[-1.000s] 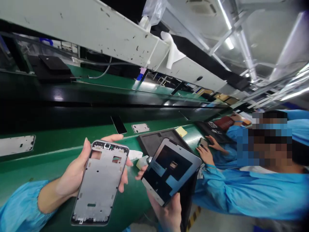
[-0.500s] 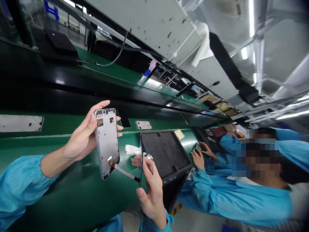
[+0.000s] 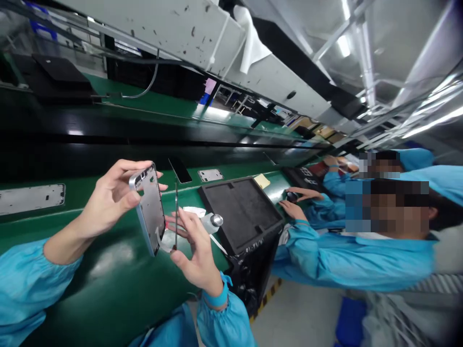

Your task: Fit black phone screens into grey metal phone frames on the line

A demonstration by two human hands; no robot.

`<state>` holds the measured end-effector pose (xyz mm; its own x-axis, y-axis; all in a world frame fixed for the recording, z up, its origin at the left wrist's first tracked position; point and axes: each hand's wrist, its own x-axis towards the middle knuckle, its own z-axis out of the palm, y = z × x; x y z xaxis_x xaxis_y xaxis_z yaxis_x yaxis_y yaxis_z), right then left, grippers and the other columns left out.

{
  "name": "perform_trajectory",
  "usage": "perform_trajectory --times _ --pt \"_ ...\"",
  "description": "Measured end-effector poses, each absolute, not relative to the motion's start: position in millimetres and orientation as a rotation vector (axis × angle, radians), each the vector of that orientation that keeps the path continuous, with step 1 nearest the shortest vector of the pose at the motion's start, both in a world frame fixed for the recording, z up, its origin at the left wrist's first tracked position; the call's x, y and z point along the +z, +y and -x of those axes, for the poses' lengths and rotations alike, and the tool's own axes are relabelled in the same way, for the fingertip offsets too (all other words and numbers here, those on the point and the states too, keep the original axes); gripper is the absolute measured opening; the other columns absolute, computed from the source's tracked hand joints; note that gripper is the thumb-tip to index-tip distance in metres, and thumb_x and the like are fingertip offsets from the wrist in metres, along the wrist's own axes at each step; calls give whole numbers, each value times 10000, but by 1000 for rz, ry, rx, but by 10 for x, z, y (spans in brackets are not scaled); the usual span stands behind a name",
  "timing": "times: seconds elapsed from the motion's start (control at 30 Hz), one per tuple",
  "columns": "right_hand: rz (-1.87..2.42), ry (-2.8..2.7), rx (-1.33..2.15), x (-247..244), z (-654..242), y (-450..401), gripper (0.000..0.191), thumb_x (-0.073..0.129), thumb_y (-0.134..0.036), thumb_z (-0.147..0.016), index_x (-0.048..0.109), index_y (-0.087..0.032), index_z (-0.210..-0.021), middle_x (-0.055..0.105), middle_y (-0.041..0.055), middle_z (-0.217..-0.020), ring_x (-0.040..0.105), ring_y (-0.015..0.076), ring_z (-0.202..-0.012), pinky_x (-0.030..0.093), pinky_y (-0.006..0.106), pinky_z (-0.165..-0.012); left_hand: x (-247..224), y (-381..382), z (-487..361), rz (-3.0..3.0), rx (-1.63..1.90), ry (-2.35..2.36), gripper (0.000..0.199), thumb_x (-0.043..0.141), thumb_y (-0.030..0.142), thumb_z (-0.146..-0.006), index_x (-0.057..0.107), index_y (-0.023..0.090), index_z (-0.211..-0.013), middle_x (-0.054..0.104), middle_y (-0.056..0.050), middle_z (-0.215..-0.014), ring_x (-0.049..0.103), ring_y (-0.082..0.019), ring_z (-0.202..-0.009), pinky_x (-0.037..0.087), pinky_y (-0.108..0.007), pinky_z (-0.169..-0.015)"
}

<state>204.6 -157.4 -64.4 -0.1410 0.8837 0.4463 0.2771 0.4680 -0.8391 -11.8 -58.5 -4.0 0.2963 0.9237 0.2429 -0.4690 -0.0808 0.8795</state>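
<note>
My left hand point(image 3: 115, 190) grips a silver phone frame point(image 3: 151, 207) by its upper end, fingers behind and thumb on the near edge. The frame is tilted, its inner metal face turned to the right. In my right hand point(image 3: 195, 246) is a thin dark phone screen point(image 3: 176, 207), seen nearly edge-on and held by its edges. A pale flex cable point(image 3: 164, 243) curves between the frame's lower end and the screen's bottom. Behind my right fingers lie a white wipe point(image 3: 195, 211) and a bottle with a metal cap point(image 3: 213, 221).
A black foam tray point(image 3: 240, 212) stands to the right, with a yellow note pad point(image 3: 262, 180) at its far corner. Metal plates point(image 3: 31, 198) and a dark phone panel point(image 3: 180, 170) lie along the green bench. Co-workers in blue sit at the right, one handling a dark object point(image 3: 292, 196).
Both hands have come closer together. The phone frame has turned more edge-on, and the screen has moved left toward it, so the cable now bends. The camera view has shifted right.
</note>
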Motion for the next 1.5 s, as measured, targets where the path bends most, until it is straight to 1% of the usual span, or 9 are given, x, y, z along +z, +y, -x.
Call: perform_trajectory --times 0.3,0.57,0.8,1.0,1.17,1.23,1.33,1.43,1.5 --pt "1031 -1674 760 -673 -2092 -1701 721 704 -628 -959 501 -375 -1604 549 152 -1393 674 354 -1241 615 576 -1029 -32 -523 201 -1205 1222 431 469 914 428 -788 759 231 -1184 795 -136 -1122 810 -388 -953 680 -506 -804" --pt "1065 -1567 808 -752 -1684 -1525 857 678 -747 -913 472 -309 -1620 576 148 -1309 646 332 -1264 646 507 -1004 29 -578 133 -1354 1279 418 293 854 255 -848 768 181 -1118 785 -56 -1040 780 -214 -905 648 -286 -793" --pt "1005 -1480 850 -806 -1552 -1455 831 694 -719 -919 456 -341 -1619 570 136 -1311 665 309 -1187 634 522 -1004 31 -595 101 -1437 1311 508 281 821 220 -874 752 151 -1137 745 -40 -1083 718 -184 -1034 613 -215 -828" --pt "1048 -1553 804 -760 -1490 -1299 845 763 -697 -876 538 -289 -1581 571 140 -1327 666 283 -1116 611 529 -1044 52 -674 153 -1407 1339 615 409 854 397 -873 723 168 -1186 737 -71 -1142 732 -283 -1099 645 -311 -825" --pt "1090 -1621 599 -886 -1398 -1151 761 884 -621 -795 694 -259 -1437 518 140 -1370 576 321 -1304 547 503 -1135 -46 -709 47 -1088 1270 604 598 764 559 -931 620 253 -1423 746 -83 -1316 734 -306 -1181 658 -370 -924" --pt "1119 -1645 574 -903 -1415 -1106 704 807 -643 -866 686 -264 -1447 450 146 -1473 582 306 -1290 553 482 -1116 -121 -663 -7 -991 1261 656 700 677 697 -926 598 260 -1467 786 -87 -1235 773 -294 -1083 683 -391 -870" --pt "1101 -1499 559 -811 -1519 -1043 855 526 -781 -976 445 -243 -1635 357 190 -1602 638 267 -1189 621 447 -964 -248 -583 -56 -1007 1170 739 826 514 879 -881 691 208 -1329 826 -108 -998 803 -295 -786 705 -439 -688" --pt "1068 -1349 764 -650 -1639 -999 931 290 -870 -983 562 -142 -1496 674 166 -1184 698 204 -837 609 319 -628 -337 -591 -76 -1105 964 677 814 472 899 -883 753 206 -1205 830 -122 -1008 807 -310 -766 706 -442 -690" --pt "1106 -1311 1005 -570 -1687 -1005 908 262 -918 -948 724 -144 -1055 612 22 -656 568 145 -509 466 246 -437 -352 -650 -84 -1163 906 646 747 482 865 -911 774 238 -1195 831 -107 -1067 815 -311 -827 706 -416 -734"
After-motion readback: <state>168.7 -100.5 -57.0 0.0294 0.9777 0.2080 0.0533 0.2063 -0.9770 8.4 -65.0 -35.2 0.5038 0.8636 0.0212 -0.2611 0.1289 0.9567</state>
